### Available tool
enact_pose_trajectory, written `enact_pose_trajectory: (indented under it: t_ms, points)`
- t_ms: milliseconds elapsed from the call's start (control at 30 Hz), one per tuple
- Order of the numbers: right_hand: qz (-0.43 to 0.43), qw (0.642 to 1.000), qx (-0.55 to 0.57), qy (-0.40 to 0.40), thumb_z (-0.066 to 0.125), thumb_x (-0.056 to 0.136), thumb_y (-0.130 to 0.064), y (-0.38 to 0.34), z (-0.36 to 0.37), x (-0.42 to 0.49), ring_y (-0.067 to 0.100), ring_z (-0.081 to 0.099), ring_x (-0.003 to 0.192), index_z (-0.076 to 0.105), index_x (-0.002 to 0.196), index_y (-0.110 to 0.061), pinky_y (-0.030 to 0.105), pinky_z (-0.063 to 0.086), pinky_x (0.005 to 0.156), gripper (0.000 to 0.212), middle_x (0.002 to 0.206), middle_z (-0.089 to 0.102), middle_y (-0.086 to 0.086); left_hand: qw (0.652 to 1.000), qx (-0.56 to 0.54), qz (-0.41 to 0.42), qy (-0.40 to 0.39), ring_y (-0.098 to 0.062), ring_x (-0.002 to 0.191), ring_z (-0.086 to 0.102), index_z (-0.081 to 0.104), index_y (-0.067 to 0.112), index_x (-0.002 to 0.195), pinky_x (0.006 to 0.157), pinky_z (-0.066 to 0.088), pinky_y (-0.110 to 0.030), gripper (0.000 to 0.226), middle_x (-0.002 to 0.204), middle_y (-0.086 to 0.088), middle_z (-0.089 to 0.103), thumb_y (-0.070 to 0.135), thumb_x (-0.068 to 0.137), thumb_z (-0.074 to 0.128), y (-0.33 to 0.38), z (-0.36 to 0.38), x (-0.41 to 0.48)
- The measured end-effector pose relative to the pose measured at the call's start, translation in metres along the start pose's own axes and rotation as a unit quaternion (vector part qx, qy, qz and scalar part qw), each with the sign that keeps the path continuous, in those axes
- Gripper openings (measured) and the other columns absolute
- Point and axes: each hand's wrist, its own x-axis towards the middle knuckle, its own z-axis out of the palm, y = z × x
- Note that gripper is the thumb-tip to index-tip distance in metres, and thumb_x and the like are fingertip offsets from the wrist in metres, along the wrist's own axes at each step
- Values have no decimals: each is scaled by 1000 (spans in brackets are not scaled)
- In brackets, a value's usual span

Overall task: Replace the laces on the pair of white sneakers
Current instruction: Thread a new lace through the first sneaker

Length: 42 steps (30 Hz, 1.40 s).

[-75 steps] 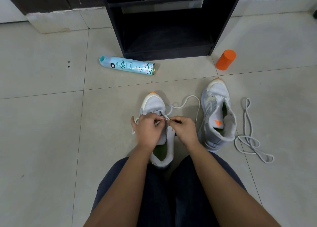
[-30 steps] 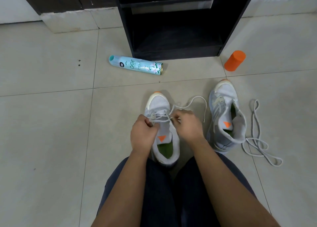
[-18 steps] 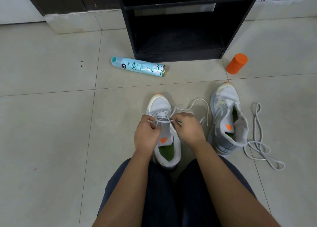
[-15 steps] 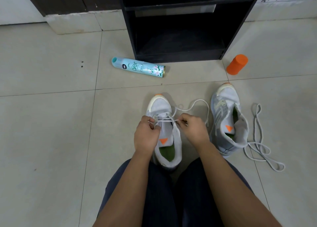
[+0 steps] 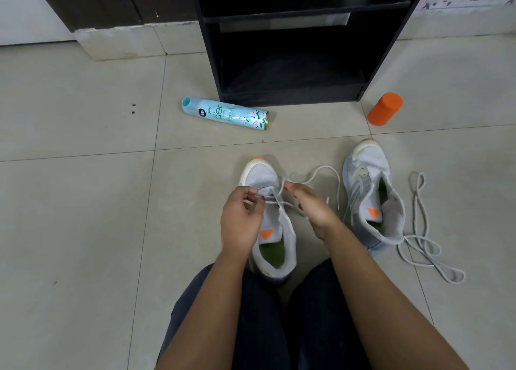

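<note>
Left hand (image 5: 241, 218): fingers curled, pinching the lace (image 5: 275, 201) at the left eyelet row. It holds almost the same spot as half a second ago.

Right hand (image 5: 312, 207): fingertips pinch the strand coming off the right eyelet row. A couple of seconds ago both hands were bunched together over the tongue, feeding a tip through. Since then they have parted, and your right hand has slid forward toward 12 o'clock, nearer the toe.

The lace now crosses flat between the low eyelets. Its free tail arcs out toward 2 o'clock and trails down beside your right hand.

Reading: that pass looks seated, and you are drawing out slack. Only the rows by the toe are threaded, so most of this shoe is still to lace.

Near sneaker (image 5: 264, 174): on the floor (image 5: 83, 202) between your knees, toe pointing to 12 o'clock, tongue open.

Second sneaker (image 5: 368, 179): just beside it at 3 o'clock, no lace in its eyelets as far as you can see.

Loose lace (image 5: 418, 230): coiled on the floor at 3 o'clock of that shoe, touching its heel side. Old or new, cannot tell.

Farther out: spray can (image 5: 224, 114) lying at 11 o'clock, orange container (image 5: 385, 109) at 1 o'clock, black shelf unit (image 5: 293, 62) at 12 o'clock. None has moved.
</note>
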Motion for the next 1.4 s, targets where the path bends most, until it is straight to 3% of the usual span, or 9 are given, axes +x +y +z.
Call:
enact_pose_trajectory:
  t_ms: [167,333,667,800,967,1067,1167,1267,1400]
  points:
    - [-11,999,37,28,47,99,-21,-16,13,-4,4,54,84,63,80,-21,17,39,68,25,87,63,-10,998,-50,40,-22,2,89,60,60,26,110,80,50,-22,32,107,16,65,2,91,53,13,3,-4]
    - [-57,990,125,26,38,102,-19,-18,9,-21,-7,57,89,62,95,-15,5,43,68,25,92,63,-16,977,-143,46,-154,-4,78,61,43,21,139,80,50,-19,47,115,12,64,-1,97,43,21,13,-8]
    - [-25,962,248,110,45,98,-22,-16,-28,-23,11,45,128,66,92,-25,33,31,105,22,125,59,-9,991,52,123,-17,-10,101,51,72,19,75,89,43,-33,31,102,19,56,36,76,46,3,-3,2]
    - [-56,986,155,11,48,97,-26,-15,-4,-39,-15,52,103,68,110,-28,14,38,88,24,111,59,-25,975,118,180,-47,-9,114,49,68,29,109,98,34,-31,38,119,16,62,46,87,41,20,7,-6]
    - [-44,973,228,19,41,99,-20,-17,5,-36,-7,57,100,68,96,-23,11,39,83,27,101,66,-19,971,76,191,-118,-3,91,51,62,18,81,89,33,-22,22,90,9,59,24,93,44,28,16,-19]
    - [32,901,428,66,38,101,-18,-15,-13,-26,19,57,100,53,80,-16,31,41,96,26,95,64,2,968,-67,117,-211,-18,84,56,60,9,70,77,42,-14,21,92,-1,54,12,86,47,30,5,-21]
    - [47,855,511,81,34,101,-11,-9,-29,-19,13,52,60,54,89,-11,24,50,63,24,69,55,1,961,-140,48,-236,-13,82,61,66,1,72,72,46,-15,25,95,-11,60,3,88,48,29,-3,-19]
    - [36,907,414,74,31,99,-9,-3,-28,-14,4,26,36,58,106,-12,16,25,33,29,54,40,-7,956,-143,18,-254,-15,84,66,70,-3,88,72,54,-24,26,100,-6,68,0,96,46,31,-3,-20]
    - [-37,994,91,55,36,99,-15,-6,-16,-25,4,20,40,67,95,-16,17,16,36,31,55,32,-7,987,-122,50,-93,-19,76,66,72,16,93,76,56,-36,17,84,-5,71,21,96,55,30,3,-19]
